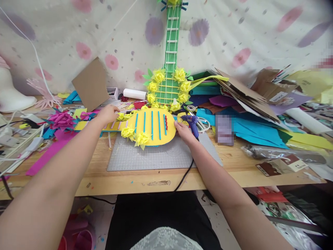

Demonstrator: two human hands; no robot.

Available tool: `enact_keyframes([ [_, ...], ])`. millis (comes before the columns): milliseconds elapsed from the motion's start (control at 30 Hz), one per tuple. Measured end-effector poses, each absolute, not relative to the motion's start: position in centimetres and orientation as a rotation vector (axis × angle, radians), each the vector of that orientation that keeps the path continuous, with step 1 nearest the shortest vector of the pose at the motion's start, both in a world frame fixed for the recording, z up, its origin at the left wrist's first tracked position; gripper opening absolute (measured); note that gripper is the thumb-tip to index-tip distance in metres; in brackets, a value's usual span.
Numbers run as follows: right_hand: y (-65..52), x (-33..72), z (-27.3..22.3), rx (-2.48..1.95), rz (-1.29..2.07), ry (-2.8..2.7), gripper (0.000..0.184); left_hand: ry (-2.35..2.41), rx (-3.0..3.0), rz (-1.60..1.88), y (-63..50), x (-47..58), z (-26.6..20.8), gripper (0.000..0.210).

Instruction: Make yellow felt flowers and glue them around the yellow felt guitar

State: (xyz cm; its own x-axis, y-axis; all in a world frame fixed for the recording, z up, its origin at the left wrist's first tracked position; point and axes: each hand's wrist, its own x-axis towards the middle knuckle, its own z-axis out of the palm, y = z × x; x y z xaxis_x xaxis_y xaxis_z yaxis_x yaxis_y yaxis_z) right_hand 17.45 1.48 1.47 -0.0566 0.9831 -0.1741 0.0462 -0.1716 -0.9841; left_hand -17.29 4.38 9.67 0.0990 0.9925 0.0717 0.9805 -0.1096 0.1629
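A yellow craft guitar [145, 128] with blue strips, a short red strip and yellow paper flowers [142, 139] lies crosswise, its face tilted toward me. My right hand [184, 132] grips the round end of its body, thumb on the face and the other fingers mostly hidden behind. At the neck [112, 126], my left hand [109, 114] reaches over the far edge with bent fingers closed there, beside the flowers; the fingertips are partly hidden. Under the body is a grey cutting mat [161, 163]. A blue glue gun [191, 124] sits just beyond my right hand.
A green craft guitar [171, 57] stands against the patterned curtain [130, 27]. Cardboard sheets [249, 95] and blue paper [256, 132] pile up on the right. Cables and a power strip [15, 147] lie left, near a magenta flower [61, 119]. A black cord [185, 176] crosses the table edge.
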Motion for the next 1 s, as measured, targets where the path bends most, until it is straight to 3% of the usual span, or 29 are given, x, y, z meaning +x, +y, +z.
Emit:
enact_keyframes([
  [100, 1.3, 18.4, 2.7, -1.375, 1.34, -1.295, 0.031, 2.313, 2.084, 0.309, 5.1, -17.4, 8.7, 0.029],
  [300, 0.5, 19.1, 3.5, -1.408, 1.431, -1.293, 0.045, 2.234, 2.084, 0.451, 5.6, -14.3, 8.9, 0.026],
  [467, -0.2, 18.5, 3.3, -1.234, 1.628, -1.141, 0.028, 2.17, 2.009, 0.401, 5.9, -11.7, 8.5, 0.025],
  [733, -0.5, 19.4, 3.3, -1.314, 1.629, -1.179, 0.025, 2.109, 2.241, 0.37, 8.6, -9.9, 9.1, 0.015],
  [1000, -0.4, 19.1, 2.8, -1.364, 1.587, -1.226, 0.027, 2.065, 2.394, 0.162, 12.2, -7.4, 8.1, 0.032],
])
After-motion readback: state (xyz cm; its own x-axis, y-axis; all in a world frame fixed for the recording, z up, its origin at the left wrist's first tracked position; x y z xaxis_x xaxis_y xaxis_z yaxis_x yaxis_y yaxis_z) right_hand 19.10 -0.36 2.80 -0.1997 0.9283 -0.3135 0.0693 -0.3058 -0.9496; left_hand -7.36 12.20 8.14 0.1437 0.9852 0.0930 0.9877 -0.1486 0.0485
